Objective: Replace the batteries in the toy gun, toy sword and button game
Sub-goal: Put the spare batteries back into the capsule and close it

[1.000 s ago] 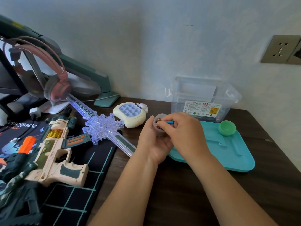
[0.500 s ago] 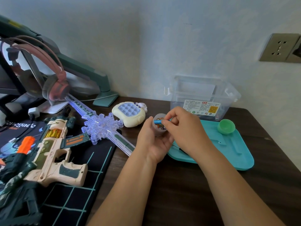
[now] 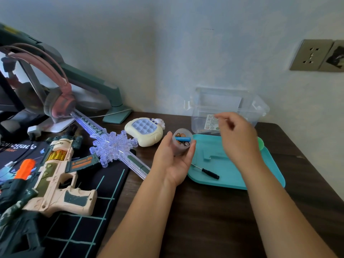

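Observation:
My left hand (image 3: 172, 161) grips a small translucent cup (image 3: 180, 148) holding several batteries, with a blue battery (image 3: 183, 139) lying across its mouth. My right hand (image 3: 235, 138) hovers above the teal tray (image 3: 260, 180), fingers loosely curled and holding nothing. The cream button game (image 3: 144, 131) lies just left of the cup. The clear toy sword (image 3: 113, 144) with a snowflake guard runs diagonally across the desk. At the left, the beige and green toy gun (image 3: 55, 175) rests on a black mat.
A small black-handled screwdriver (image 3: 206, 171) lies on the tray, and a green lid (image 3: 260, 143) peeks out behind my right hand. A clear plastic box (image 3: 227, 107) stands against the wall. Pink headphones (image 3: 55, 101) hang on a stand at the left.
My right hand let go of the blue battery, leaving it on the cup, and lifted away to the right. The screwdriver on the tray is now uncovered.

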{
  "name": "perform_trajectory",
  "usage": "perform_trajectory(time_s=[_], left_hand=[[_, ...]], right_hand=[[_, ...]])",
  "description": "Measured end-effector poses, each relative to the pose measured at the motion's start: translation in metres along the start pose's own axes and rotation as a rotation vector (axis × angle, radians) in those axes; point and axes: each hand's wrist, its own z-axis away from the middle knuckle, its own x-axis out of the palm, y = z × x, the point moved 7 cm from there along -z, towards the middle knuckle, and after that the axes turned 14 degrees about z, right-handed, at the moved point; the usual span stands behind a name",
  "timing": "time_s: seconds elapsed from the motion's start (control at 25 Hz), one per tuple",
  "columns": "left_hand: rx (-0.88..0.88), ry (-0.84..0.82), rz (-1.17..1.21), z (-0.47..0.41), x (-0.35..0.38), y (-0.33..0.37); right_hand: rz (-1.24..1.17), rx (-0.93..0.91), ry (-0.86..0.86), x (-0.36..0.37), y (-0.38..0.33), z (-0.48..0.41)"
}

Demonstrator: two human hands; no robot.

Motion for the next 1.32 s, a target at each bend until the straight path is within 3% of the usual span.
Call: perform_trajectory(time_s=[0.12, 0.24, 0.32, 0.4, 0.56, 0.8, 1.08, 1.16, 1.28, 1.32], left_hand=[[-0.051, -0.059, 0.040, 0.003, 0.006, -0.007], [-0.126, -0.099, 0.069, 0.004, 0.010, -0.015], [-0.146, -0.103, 0.060, 0.004, 0.011, -0.020], [-0.135, -0.090, 0.020, 0.005, 0.011, -0.025], [-0.123, -0.061, 0.008, 0.003, 0.008, -0.027], [-0.107, -0.048, -0.001, 0.003, 0.006, -0.024], [-0.086, -0.034, -0.026, 0.002, 0.003, -0.022], [-0.082, -0.036, -0.030, 0.003, 0.004, -0.022], [-0.084, -0.035, -0.045, 0.004, 0.004, -0.021], [-0.087, -0.043, -0.056, 0.004, 0.004, -0.021]], right_hand=[[0.237, 0.195, 0.073, -0.019, 0.055, -0.011], [0.484, 0.349, -0.060, -0.016, 0.102, -0.010], [0.608, 0.332, -0.183, -0.008, 0.115, -0.008], [0.654, 0.292, -0.201, -0.005, 0.113, -0.006], [0.465, 0.200, -0.007, -0.013, 0.092, -0.009], [0.319, 0.280, -0.234, 0.014, 0.096, -0.001], [0.306, 0.283, -0.124, 0.014, 0.084, 0.001], [0.116, 0.322, -0.166, 0.016, 0.080, 0.002], [-0.597, 0.349, -0.231, 0.021, 0.054, 0.003], [-0.717, 0.331, -0.243, 0.020, 0.044, 0.004]])
